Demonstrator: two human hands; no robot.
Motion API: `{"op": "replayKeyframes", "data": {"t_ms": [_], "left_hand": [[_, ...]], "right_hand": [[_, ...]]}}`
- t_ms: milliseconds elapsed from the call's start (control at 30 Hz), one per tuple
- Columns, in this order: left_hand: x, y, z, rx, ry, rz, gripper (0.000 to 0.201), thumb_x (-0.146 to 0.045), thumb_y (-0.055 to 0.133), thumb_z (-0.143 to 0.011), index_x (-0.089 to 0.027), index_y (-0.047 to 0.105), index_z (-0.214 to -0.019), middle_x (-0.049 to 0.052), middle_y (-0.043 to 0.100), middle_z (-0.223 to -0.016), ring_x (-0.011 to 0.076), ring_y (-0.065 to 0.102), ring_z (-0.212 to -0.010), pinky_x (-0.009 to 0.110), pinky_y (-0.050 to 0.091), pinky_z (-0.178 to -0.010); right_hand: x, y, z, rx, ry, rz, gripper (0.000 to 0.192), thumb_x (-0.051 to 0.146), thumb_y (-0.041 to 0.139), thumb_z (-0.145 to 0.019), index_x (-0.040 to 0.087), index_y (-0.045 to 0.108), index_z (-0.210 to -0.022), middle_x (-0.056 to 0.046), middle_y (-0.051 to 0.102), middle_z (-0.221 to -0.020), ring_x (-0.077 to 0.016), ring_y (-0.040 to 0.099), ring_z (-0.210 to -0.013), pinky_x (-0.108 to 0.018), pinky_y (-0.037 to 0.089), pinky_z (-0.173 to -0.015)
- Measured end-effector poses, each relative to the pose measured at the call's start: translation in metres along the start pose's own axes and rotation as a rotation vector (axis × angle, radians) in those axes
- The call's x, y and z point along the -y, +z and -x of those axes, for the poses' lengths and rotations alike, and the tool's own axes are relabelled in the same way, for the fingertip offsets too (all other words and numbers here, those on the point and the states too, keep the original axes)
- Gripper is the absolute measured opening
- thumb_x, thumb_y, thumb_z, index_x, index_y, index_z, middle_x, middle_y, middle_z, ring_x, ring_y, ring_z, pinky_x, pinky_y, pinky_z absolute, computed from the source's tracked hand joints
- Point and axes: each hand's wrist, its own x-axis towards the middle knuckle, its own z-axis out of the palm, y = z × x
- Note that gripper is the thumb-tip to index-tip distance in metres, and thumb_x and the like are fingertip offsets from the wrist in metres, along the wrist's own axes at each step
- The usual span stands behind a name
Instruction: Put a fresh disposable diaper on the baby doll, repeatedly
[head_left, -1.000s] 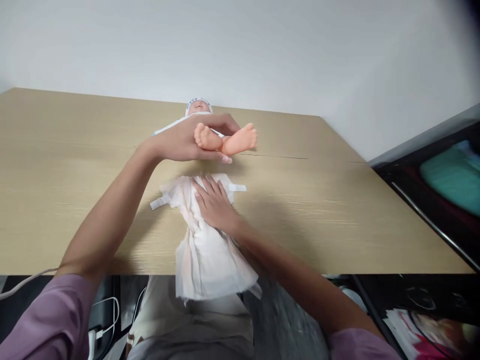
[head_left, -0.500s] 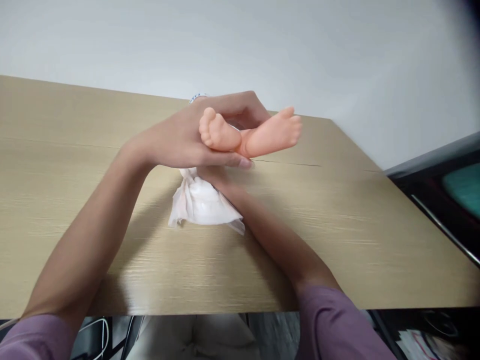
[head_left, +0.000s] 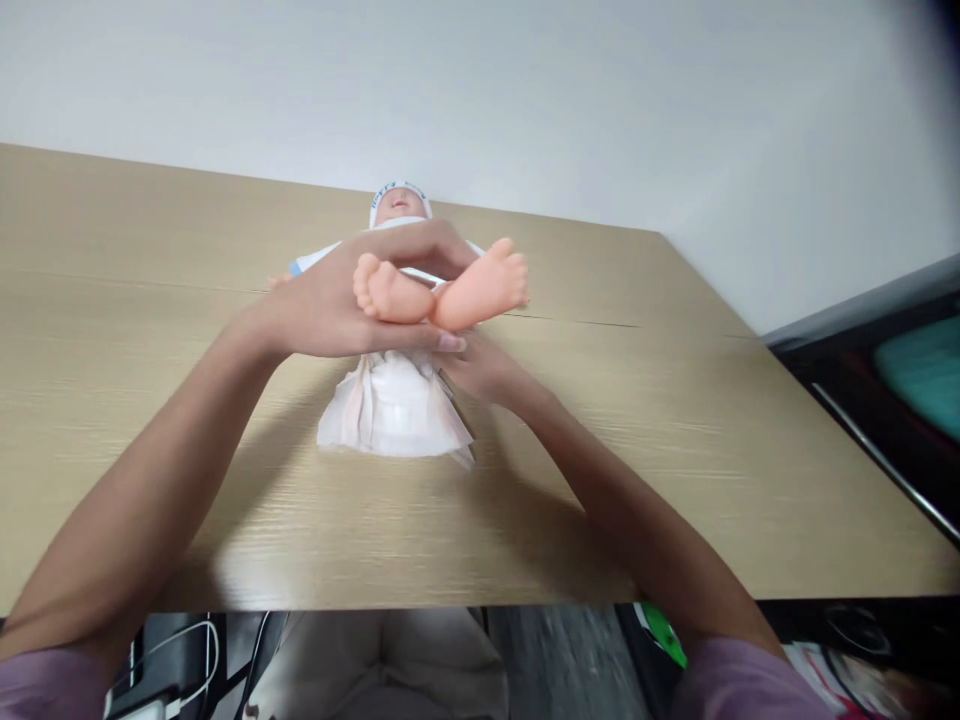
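Note:
A baby doll (head_left: pixel 487 285) lies on its back on the table, its head in a white cap with blue lettering toward the wall. Its two bare feet point at me, raised. My left hand (head_left: pixel 322 300) is closed around the doll's ankles, thumb below and fingers over the top. Under the raised legs sits a white diaper (head_left: pixel 394 415), its near end spread on the wood. My right hand (head_left: pixel 487 368) reaches beneath the legs beside the diaper. Its fingers are hidden behind the left hand and the doll, so their grip does not show.
The light wooden table (head_left: pixel 637 480) runs back to a pale wall (head_left: pixel 525 100). At the right stands a dark-framed object with a greenish panel (head_left: pixel 922 375). Below the front edge are a white cable (head_left: pixel 214 650) and a green item (head_left: pixel 664 635).
My left hand and the doll's feet have moved left and slightly down, and the doll's head now shows. My right hand has drawn back toward me, and the diaper looks more spread.

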Motion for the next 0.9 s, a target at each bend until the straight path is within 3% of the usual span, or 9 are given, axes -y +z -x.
{"op": "replayKeyframes", "data": {"t_ms": [100, 200, 300, 367, 467, 600, 733, 800, 900], "left_hand": [[0.007, 0.011, 0.014, -0.014, -0.014, 0.012, 0.048, -0.04, 0.094, -0.092, -0.021, 0.076, -0.131, 0.008, 0.082, -0.128, 0.0276, 0.078, -0.121, 0.04, 0.065, -0.102], [0.01, 0.026, 0.026, -0.038, -0.013, -0.022, 0.046, -0.044, 0.093, -0.093, -0.021, 0.078, -0.13, 0.009, 0.083, -0.126, 0.0262, 0.078, -0.119, 0.04, 0.063, -0.105], [0.01, 0.036, 0.037, -0.072, 0.043, -0.062, 0.043, -0.047, 0.089, -0.096, -0.021, 0.077, -0.128, 0.011, 0.081, -0.131, 0.0267, 0.076, -0.123, 0.042, 0.06, -0.11], [0.011, 0.034, 0.049, -0.084, 0.032, -0.154, 0.045, -0.05, 0.087, -0.097, -0.022, 0.075, -0.13, 0.012, 0.08, -0.135, 0.028, 0.074, -0.125, 0.044, 0.059, -0.112], [0.015, 0.02, 0.074, -0.062, -0.017, -0.413, 0.041, -0.053, 0.081, -0.099, -0.023, 0.076, -0.126, 0.01, 0.081, -0.13, 0.029, 0.072, -0.121, 0.05, 0.055, -0.116], [0.027, 0.002, 0.114, 0.103, -0.044, -0.639, 0.032, -0.039, 0.072, -0.102, -0.025, 0.079, -0.13, 0.009, 0.08, -0.143, 0.0341, 0.067, -0.141, 0.054, 0.049, -0.126], [0.042, 0.007, 0.142, 0.216, -0.081, -0.711, 0.058, -0.014, 0.071, -0.091, -0.028, 0.074, -0.147, 0.011, 0.071, -0.161, 0.0376, 0.056, -0.159, 0.059, 0.042, -0.133], [0.049, 0.012, 0.15, 0.248, -0.097, -0.757, 0.069, -0.005, 0.069, -0.087, -0.028, 0.071, -0.152, 0.01, 0.065, -0.168, 0.0378, 0.053, -0.162, 0.059, 0.04, -0.134], [0.054, 0.015, 0.154, 0.283, -0.115, -0.777, 0.071, -0.004, 0.065, -0.09, -0.027, 0.067, -0.157, 0.008, 0.062, -0.171, 0.0365, 0.049, -0.164, 0.057, 0.039, -0.135]], "right_hand": [[0.019, -0.02, 0.035, -0.099, 0.071, -0.091, 0.06, 0.06, 0.056, -0.116, 0.023, 0.059, -0.163, -0.016, 0.071, -0.157, -0.0376, 0.068, -0.145, -0.058, 0.06, -0.12], [0.045, -0.028, 0.046, -0.234, -0.002, -0.08, 0.077, 0.053, 0.064, -0.113, 0.022, 0.037, -0.178, -0.018, 0.055, -0.173, -0.0377, 0.057, -0.158, -0.058, 0.053, -0.129], [0.062, -0.032, 0.044, -0.198, -0.084, -0.078, 0.078, 0.039, 0.061, -0.113, 0.024, 0.029, -0.182, -0.014, 0.051, -0.177, -0.0347, 0.054, -0.161, -0.055, 0.053, -0.13], [0.06, -0.037, 0.046, -0.147, -0.128, -0.088, 0.074, 0.031, 0.059, -0.111, 0.025, 0.035, -0.18, -0.012, 0.057, -0.173, -0.0337, 0.058, -0.158, -0.054, 0.053, -0.13], [0.04, -0.044, 0.057, -0.083, -0.209, -0.096, 0.06, 0.023, 0.053, -0.109, 0.027, 0.056, -0.169, -0.009, 0.066, -0.163, -0.031, 0.061, -0.154, -0.053, 0.052, -0.131], [0.001, -0.037, 0.076, 0.034, -0.315, 0.032, 0.047, 0.022, 0.049, -0.109, 0.03, 0.075, -0.147, -0.008, 0.067, -0.162, -0.0296, 0.057, -0.159, -0.054, 0.049, -0.132], [-0.019, -0.018, 0.085, 0.104, -0.327, 0.145, 0.049, 0.014, 0.044, -0.107, 0.029, 0.081, -0.136, -0.007, 0.069, -0.161, -0.0274, 0.056, -0.161, -0.053, 0.052, -0.131], [-0.02, -0.013, 0.088, 0.132, -0.329, 0.156, 0.05, 0.013, 0.044, -0.109, 0.027, 0.08, -0.139, -0.007, 0.068, -0.163, -0.0263, 0.053, -0.164, -0.053, 0.049, -0.133], [-0.02, -0.016, 0.09, 0.174, -0.338, 0.133, 0.052, 0.014, 0.042, -0.111, 0.026, 0.075, -0.15, -0.008, 0.065, -0.168, -0.0246, 0.048, -0.168, -0.055, 0.044, -0.138]]}}
